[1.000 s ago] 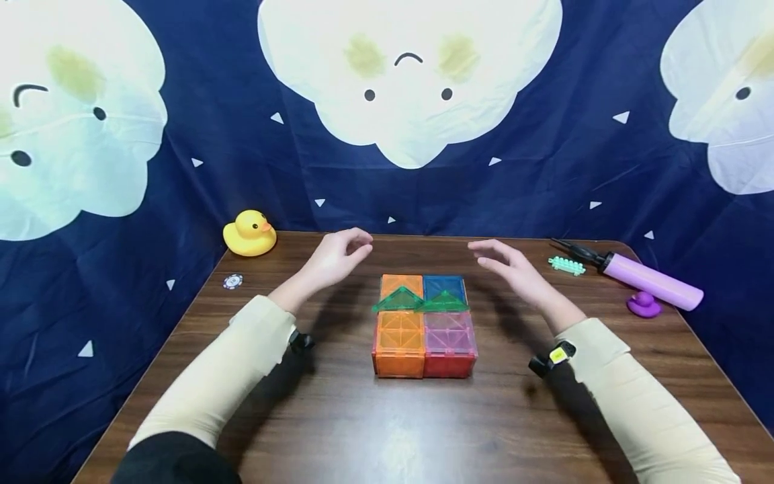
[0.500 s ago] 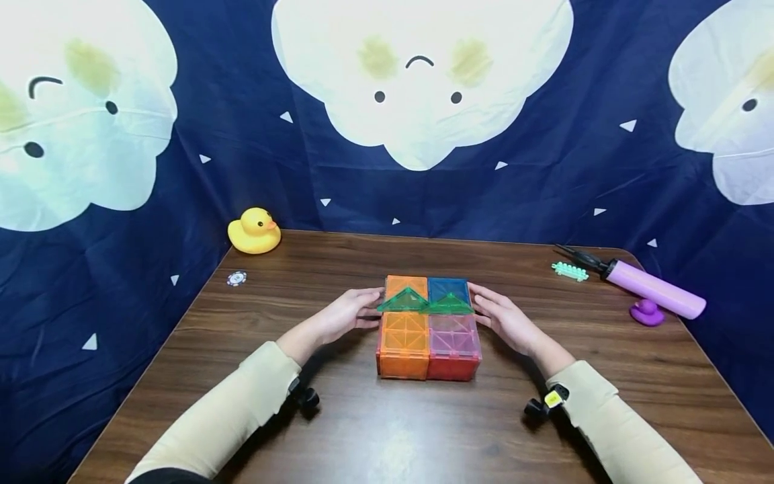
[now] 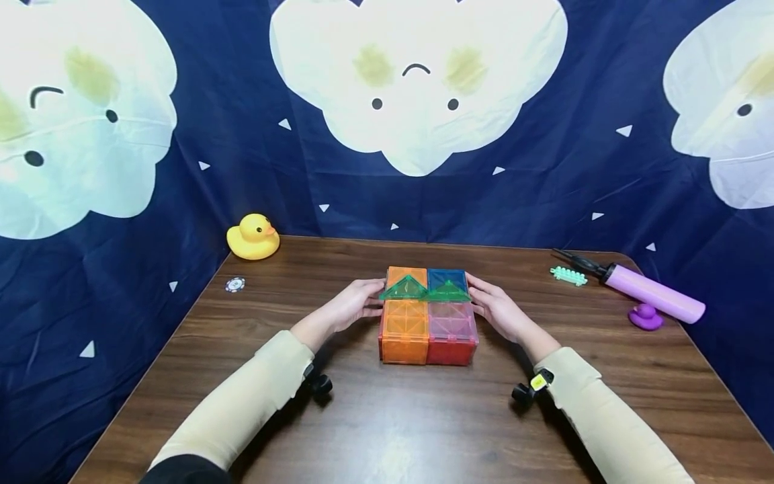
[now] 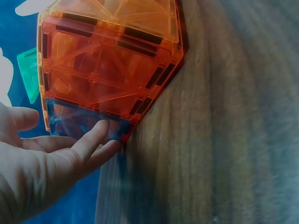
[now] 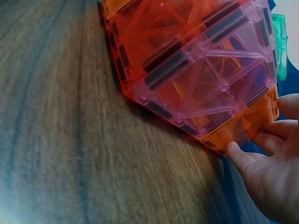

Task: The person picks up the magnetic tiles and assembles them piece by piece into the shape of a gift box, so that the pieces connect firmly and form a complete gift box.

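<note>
A box of translucent magnetic tiles (image 3: 406, 331) stands mid-table, with orange, blue, pink and red squares making up its faces. Two green triangle tiles (image 3: 405, 288) stand on its top. My left hand (image 3: 351, 306) touches the box's left side near the back, fingers fairly straight; in the left wrist view its fingertips (image 4: 102, 127) lie on a blue tile below a red one. On the opposite side my right hand (image 3: 498, 310) presses its fingertips against the box, at an orange tile (image 5: 247, 122) beside a pink one in the right wrist view.
A yellow rubber duck (image 3: 254, 236) and a poker chip (image 3: 235, 285) are at the table's back left. To the right lie a pink hand pump (image 3: 654, 293), a mint-green toy (image 3: 568, 275) and a small purple duck (image 3: 645, 317). A dark blue cloud-print cloth (image 3: 387, 195) hangs behind.
Both hands have come down from the air beside the box onto its sides. Since half a second ago, the box has shifted slightly toward the far edge with the hands.
</note>
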The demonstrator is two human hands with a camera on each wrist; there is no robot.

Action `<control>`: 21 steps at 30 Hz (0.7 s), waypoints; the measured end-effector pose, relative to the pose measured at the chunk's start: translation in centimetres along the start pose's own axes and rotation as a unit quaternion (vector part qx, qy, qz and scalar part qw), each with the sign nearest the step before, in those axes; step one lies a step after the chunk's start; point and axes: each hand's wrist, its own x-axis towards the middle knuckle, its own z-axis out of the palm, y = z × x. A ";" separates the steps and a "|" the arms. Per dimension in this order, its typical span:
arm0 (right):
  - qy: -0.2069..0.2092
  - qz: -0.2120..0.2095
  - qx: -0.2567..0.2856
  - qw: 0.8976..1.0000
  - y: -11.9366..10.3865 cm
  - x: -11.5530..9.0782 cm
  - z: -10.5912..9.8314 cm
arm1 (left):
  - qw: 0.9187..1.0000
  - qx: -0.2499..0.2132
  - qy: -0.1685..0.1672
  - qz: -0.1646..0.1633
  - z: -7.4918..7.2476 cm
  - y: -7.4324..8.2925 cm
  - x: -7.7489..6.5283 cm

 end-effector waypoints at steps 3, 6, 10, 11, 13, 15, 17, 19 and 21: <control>0.004 0.000 -0.001 1.000 -0.1 0.2 -0.1 | 1.000 0.000 0.005 -0.007 -0.2 0.3 0.3; 0.005 -0.001 -0.003 1.000 -0.2 0.4 -0.1 | 1.000 -0.003 0.008 -0.011 -0.3 0.4 0.5; 0.007 -0.004 -0.004 1.000 -0.4 0.5 -0.1 | 1.000 -0.005 0.006 -0.013 -0.4 0.5 0.7; 0.007 -0.004 -0.004 1.000 -0.4 0.5 -0.1 | 1.000 -0.005 0.006 -0.013 -0.4 0.5 0.7; 0.008 -0.003 -0.004 1.000 -0.4 0.6 -0.1 | 1.000 -0.007 0.007 -0.017 -0.3 0.6 0.7; 0.009 -0.001 -0.003 1.000 -0.4 0.6 -0.1 | 1.000 -0.008 0.010 -0.020 -0.2 0.6 0.7; 0.009 -0.002 -0.005 1.000 -0.3 0.7 -0.1 | 1.000 -0.008 0.011 -0.021 -0.2 0.7 0.6; 0.008 -0.004 -0.007 1.000 -0.4 0.7 0.0 | 1.000 -0.009 0.011 -0.021 -0.1 0.7 0.5; 0.009 -0.005 -0.010 1.000 -0.4 0.7 0.0 | 1.000 -0.009 0.010 -0.020 -0.1 0.8 0.5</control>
